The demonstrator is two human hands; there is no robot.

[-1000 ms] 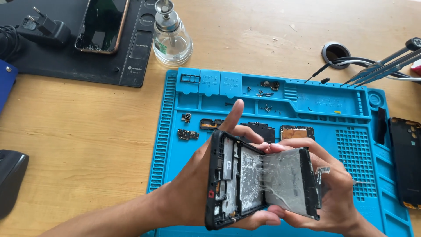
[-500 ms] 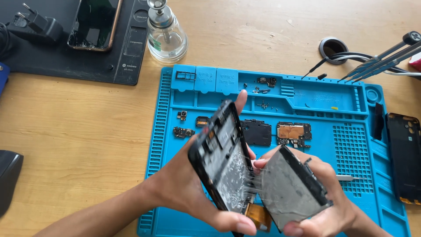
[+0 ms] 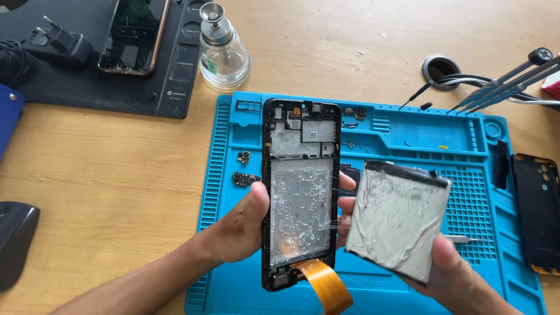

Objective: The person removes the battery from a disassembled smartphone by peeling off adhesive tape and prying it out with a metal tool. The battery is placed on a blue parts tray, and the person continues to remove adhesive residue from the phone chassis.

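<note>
The left hand grips the phone frame by its edges, thumb on the near side and fingers wrapped behind, holding it upright over the blue mat with the open back facing the camera. The right hand is closed on the battery, pinching its lower corner, tilted and just beside the frame; thin glue threads seem to bridge the gap between them. The battery bay shows shiny adhesive residue, and an orange flex hangs loose from the bottom of the frame. The risks, as I judge them: the battery looks wrinkled and is held by one corner only, so squeezing or bending it further could damage the cell, or it could slip and fall on the mat. The dangling flex could crease or tear if the frame is set down on it or swung against the mat. Small screws and parts lie on the mat under the hands and could be scattered. A glass bottle stands well apart, beyond the mat.
</note>
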